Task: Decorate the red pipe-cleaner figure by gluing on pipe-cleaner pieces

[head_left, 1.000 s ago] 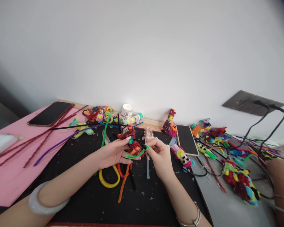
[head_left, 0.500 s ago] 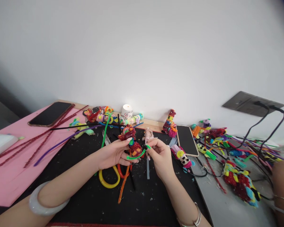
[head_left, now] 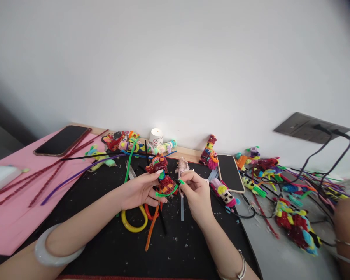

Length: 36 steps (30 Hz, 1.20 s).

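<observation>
The left hand (head_left: 140, 189) is gripping a small red fuzzy pipe-cleaner figure (head_left: 162, 174) with glittery wraps, thumb and fingers closed around its body, holding it just above the black rubbery mat (head_left: 105, 217) covering the middle of the counter (head_left: 282, 256). The right hand (head_left: 196, 192) is pinching one end of a short bright-green pipe-cleaner strip (head_left: 169, 191), which is curving in an arc from the fingertips to the lower part of the figure. Both hands are closed, close together, almost touching.

Beneath the hands, yellow-handled scissors (head_left: 134, 219) and an orange fuzzy stem (head_left: 151, 229) are lying flat on the mat among pale fibre scraps. A long purple chenille stem (head_left: 76, 175) is crossing from the mat onto the pink sheet (head_left: 11, 225) at the left, where a dark flat smartphone (head_left: 62, 140) is resting. A second smartphone (head_left: 230, 172) is lying to the right, beside heaps of multicoloured finished figures (head_left: 296, 225). A small white cylindrical container (head_left: 156, 137) is standing against the wall.
</observation>
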Motion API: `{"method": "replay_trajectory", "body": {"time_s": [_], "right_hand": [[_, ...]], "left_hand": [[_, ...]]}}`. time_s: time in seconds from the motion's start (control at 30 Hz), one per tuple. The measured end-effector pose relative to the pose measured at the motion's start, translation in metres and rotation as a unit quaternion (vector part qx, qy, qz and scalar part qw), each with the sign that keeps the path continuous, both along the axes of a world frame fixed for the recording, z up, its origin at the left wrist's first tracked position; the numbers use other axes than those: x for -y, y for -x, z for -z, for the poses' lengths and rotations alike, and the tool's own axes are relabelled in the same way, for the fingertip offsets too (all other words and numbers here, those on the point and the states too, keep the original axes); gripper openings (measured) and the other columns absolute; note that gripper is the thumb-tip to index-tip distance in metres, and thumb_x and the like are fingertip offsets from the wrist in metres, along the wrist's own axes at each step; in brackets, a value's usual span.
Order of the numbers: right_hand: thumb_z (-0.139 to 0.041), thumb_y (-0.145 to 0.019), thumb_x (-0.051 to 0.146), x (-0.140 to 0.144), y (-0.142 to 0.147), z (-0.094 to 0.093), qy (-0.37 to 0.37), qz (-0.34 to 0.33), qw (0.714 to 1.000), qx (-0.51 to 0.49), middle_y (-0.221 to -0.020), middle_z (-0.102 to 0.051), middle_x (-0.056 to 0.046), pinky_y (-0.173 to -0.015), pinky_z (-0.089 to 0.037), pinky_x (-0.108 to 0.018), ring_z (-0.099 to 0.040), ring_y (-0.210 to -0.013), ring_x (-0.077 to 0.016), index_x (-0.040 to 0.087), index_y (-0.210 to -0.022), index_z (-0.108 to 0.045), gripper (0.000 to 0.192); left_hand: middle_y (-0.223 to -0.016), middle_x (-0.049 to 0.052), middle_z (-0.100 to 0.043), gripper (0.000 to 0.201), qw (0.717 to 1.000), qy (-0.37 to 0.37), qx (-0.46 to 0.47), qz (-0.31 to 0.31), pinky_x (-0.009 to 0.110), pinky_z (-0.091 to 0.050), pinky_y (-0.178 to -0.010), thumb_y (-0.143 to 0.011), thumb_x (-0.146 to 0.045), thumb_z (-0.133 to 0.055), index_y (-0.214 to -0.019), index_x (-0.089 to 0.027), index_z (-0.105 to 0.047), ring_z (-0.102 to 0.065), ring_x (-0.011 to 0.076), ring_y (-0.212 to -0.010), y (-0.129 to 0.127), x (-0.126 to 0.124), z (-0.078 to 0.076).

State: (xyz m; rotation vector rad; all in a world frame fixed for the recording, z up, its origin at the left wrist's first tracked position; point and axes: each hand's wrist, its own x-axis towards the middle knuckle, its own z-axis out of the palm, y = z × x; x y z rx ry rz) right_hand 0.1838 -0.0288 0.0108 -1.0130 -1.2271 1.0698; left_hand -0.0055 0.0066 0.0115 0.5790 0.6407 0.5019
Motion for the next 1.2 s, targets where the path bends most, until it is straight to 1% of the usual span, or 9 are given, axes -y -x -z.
{"method": "replay_trajectory", "body": {"time_s": [0.2, 0.37, 0.53, 0.67, 0.77, 0.9, 1.03, 1.13, 1.2], "right_hand": [[-0.068, -0.074, 0.022, 0.0, 0.001, 0.0, 0.01, 0.003, 1.0, -0.005, -0.076, -0.053, 0.0, -0.048, -0.038, -0.022, -0.047, -0.06, -0.0105, 0.019, -0.069, -0.061, 0.01], [-0.068, -0.075, 0.026, 0.001, 0.002, -0.001, 0.031, 0.002, 0.999, 0.007, -0.068, -0.054, 0.002, -0.046, -0.037, -0.022, -0.044, -0.054, -0.01, 0.019, -0.072, -0.06, 0.01], [-0.066, -0.074, 0.021, 0.001, 0.001, -0.004, 0.026, 0.01, 0.999, 0.039, -0.068, -0.056, 0.002, -0.051, -0.04, -0.022, -0.049, -0.058, -0.0113, 0.019, -0.077, -0.063, 0.003], [-0.063, -0.075, 0.017, 0.0, -0.002, -0.005, -0.001, 0.018, 0.997, 0.078, -0.074, -0.06, 0.0, -0.059, -0.044, -0.025, -0.054, -0.067, -0.0139, 0.02, -0.081, -0.066, 0.008], [-0.06, -0.076, 0.014, -0.001, -0.004, -0.004, -0.031, 0.017, 0.992, 0.119, -0.08, -0.061, -0.002, -0.061, -0.043, -0.026, -0.055, -0.072, -0.0154, 0.021, -0.085, -0.067, 0.014], [-0.056, -0.078, 0.01, -0.002, -0.005, -0.002, -0.067, 0.023, 0.982, 0.173, -0.083, -0.061, -0.003, -0.063, -0.042, -0.027, -0.054, -0.074, -0.0161, 0.022, -0.087, -0.069, 0.02], [-0.055, -0.078, 0.01, -0.002, -0.004, -0.002, -0.048, 0.02, 0.985, 0.167, -0.082, -0.062, -0.003, -0.063, -0.042, -0.027, -0.054, -0.072, -0.0159, 0.022, -0.088, -0.069, 0.021], [-0.055, -0.077, 0.012, -0.002, -0.004, -0.003, -0.035, 0.011, 0.989, 0.143, -0.086, -0.063, -0.003, -0.064, -0.044, -0.027, -0.056, -0.074, -0.0165, 0.022, -0.089, -0.069, 0.021], [-0.054, -0.077, 0.013, -0.001, -0.005, -0.004, -0.029, 0.005, 0.991, 0.134, -0.089, -0.064, -0.004, -0.068, -0.045, -0.028, -0.057, -0.079, -0.0174, 0.022, -0.091, -0.069, 0.023]], "left_hand": [[-0.092, 0.007, -0.071, 0.025, 1.0, -0.01, 0.001, -0.004, 0.016, -0.053, -0.046, -0.087, -0.037, -0.058, -0.1, -0.016, -0.064, -0.071, 0.0162, -0.066, 0.0, 0.002, -0.002], [-0.093, 0.007, -0.071, 0.027, 0.999, -0.027, -0.014, -0.017, 0.016, -0.052, -0.045, -0.084, -0.037, -0.063, -0.102, -0.018, -0.061, -0.071, 0.0167, -0.066, -0.001, 0.002, -0.002], [-0.089, 0.006, -0.072, 0.03, 0.994, -0.079, -0.05, -0.056, 0.021, -0.055, -0.047, -0.08, -0.036, -0.068, -0.102, -0.02, -0.054, -0.072, 0.0197, -0.065, -0.001, 0.003, -0.001], [-0.086, 0.008, -0.074, 0.034, 0.982, -0.15, -0.094, -0.061, 0.023, -0.056, -0.052, -0.079, -0.04, -0.067, -0.101, -0.018, -0.055, -0.073, 0.0226, -0.07, -0.001, 0.002, -0.005], [-0.092, 0.01, -0.074, 0.039, 0.969, -0.2, -0.127, -0.068, 0.025, -0.057, -0.057, -0.079, -0.043, -0.067, -0.105, -0.017, -0.055, -0.074, 0.0236, -0.074, 0.0, 0.003, -0.008], [-0.093, 0.01, -0.075, 0.05, 0.954, -0.227, -0.16, -0.108, 0.03, -0.059, -0.063, -0.074, -0.042, -0.072, -0.113, -0.018, -0.053, -0.073, 0.0241, -0.074, -0.001, 0.003, -0.012], [-0.091, 0.009, -0.074, 0.057, 0.947, -0.243, -0.174, -0.121, 0.034, -0.058, -0.065, -0.069, -0.04, -0.077, -0.114, -0.016, -0.052, -0.073, 0.0256, -0.072, -0.001, 0.001, -0.012], [-0.093, 0.008, -0.074, 0.055, 0.937, -0.265, -0.182, -0.139, 0.034, -0.057, -0.065, -0.068, -0.038, -0.077, -0.113, -0.016, -0.055, -0.072, 0.0262, -0.073, -0.001, 0.0, -0.01], [-0.098, 0.009, -0.073, 0.054, 0.932, -0.279, -0.175, -0.153, 0.035, -0.057, -0.067, -0.068, -0.038, -0.077, -0.113, -0.017, -0.056, -0.072, 0.0275, -0.08, -0.001, 0.0, -0.008]]}}
